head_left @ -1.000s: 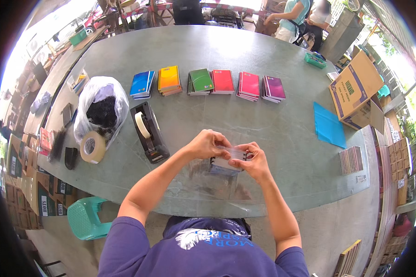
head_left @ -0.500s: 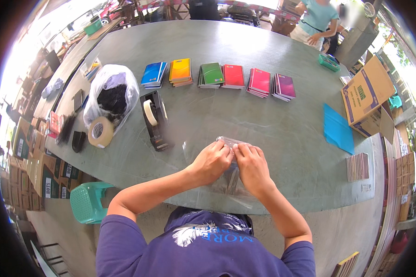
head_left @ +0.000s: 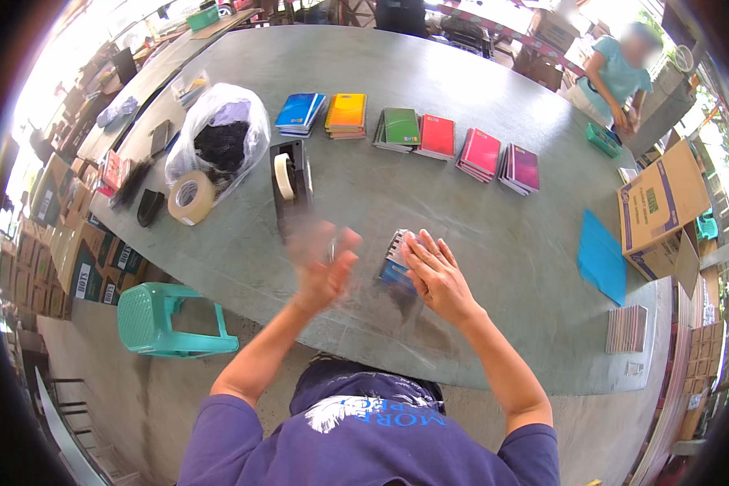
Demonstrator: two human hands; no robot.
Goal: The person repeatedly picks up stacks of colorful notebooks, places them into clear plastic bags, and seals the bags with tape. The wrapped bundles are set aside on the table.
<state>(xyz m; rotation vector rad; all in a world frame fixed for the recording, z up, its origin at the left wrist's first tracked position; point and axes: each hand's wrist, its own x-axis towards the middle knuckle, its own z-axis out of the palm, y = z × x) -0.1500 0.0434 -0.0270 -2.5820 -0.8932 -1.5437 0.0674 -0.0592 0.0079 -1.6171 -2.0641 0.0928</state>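
Observation:
My right hand [head_left: 439, 279] lies flat, fingers stretched out, on a small spiral notebook [head_left: 394, 271] with a blue cover on the table before me. Clear plastic film seems to spread around this notebook. To its left my left hand [head_left: 322, 263] is raised and smeared by motion; a small shiny bit shows by its fingers, too blurred to name. Just beyond that hand stands a black tape dispenser [head_left: 302, 182] with a roll of clear tape [head_left: 284, 176]. The left hand's blur covers the dispenser's near end.
Stacks of blue [head_left: 300, 112], yellow [head_left: 347, 113], green [head_left: 399, 127], red [head_left: 436, 136], pink [head_left: 479, 152] and purple notebooks [head_left: 521, 166] line the far side. A plastic bag [head_left: 251, 138] and tape roll [head_left: 192, 198] sit left; a blue sheet [head_left: 601, 257] and carton [head_left: 660, 202] right.
My hands have parted: the left moved left toward the tape dispenser, while the right flattened over the notebook, uncovering its spiral edge. The person at the far right has leaned toward the table.

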